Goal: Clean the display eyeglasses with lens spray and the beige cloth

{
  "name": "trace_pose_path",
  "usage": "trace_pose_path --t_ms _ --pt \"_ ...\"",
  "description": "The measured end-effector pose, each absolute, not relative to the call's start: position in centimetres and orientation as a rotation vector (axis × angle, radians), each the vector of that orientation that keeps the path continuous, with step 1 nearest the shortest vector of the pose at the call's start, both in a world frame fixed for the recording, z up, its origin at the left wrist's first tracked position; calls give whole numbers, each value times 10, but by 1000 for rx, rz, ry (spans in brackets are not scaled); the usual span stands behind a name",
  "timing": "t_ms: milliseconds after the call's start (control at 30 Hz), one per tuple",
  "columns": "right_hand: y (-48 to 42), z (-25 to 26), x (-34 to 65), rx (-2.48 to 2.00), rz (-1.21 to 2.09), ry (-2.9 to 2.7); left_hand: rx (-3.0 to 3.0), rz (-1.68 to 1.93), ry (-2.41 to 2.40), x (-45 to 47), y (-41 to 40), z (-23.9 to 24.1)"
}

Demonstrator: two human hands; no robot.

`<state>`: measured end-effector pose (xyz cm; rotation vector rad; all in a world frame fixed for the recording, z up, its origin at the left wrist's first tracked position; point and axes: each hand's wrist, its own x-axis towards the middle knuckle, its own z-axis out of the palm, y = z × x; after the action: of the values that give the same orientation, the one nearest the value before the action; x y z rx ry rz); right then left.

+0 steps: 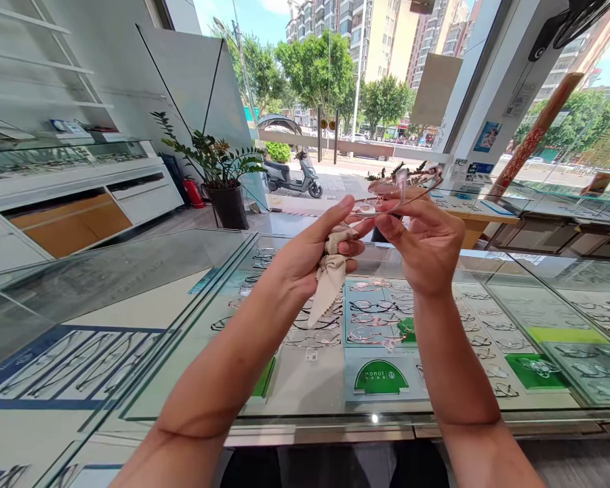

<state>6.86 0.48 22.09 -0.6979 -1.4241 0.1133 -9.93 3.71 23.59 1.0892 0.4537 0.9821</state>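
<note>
Both hands are raised over a glass display counter, with a pair of eyeglasses (404,192) between them. My right hand (430,237) pinches the thin-framed glasses between thumb and fingers. A beige cleaning cloth (329,281) with a zigzag edge is wrapped in my left hand (310,251), its loose end hanging below the fingers. The left thumb and fingertips are close to the near side of the glasses; whether they touch the frame I cannot tell. Parts of the frame and lenses are hidden by the fingers.
Under the glass counter (305,403) lie rows of eyeglasses (373,305) and a green brand sign (381,377). More frames lie on a tray (76,366) at left. Beyond stand a potted plant (228,203), a fire extinguisher (193,192) and, outside, a scooter (295,175).
</note>
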Motion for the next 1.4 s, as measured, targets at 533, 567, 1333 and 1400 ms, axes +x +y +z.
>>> trace_pose_path --t_ms 533,567,1333,1400 --pt "12 181 131 -1044 86 -1695 1965 1276 982 -124 81 155" --pt "16 167 136 -1092 92 -1746 2068 1244 1025 -129 85 144" --pt "50 73 151 -1793 32 -2443 2369 1210 1362 -138 108 88" --pt "51 71 150 -1807 35 -2442 2371 1210 1357 -138 108 87"
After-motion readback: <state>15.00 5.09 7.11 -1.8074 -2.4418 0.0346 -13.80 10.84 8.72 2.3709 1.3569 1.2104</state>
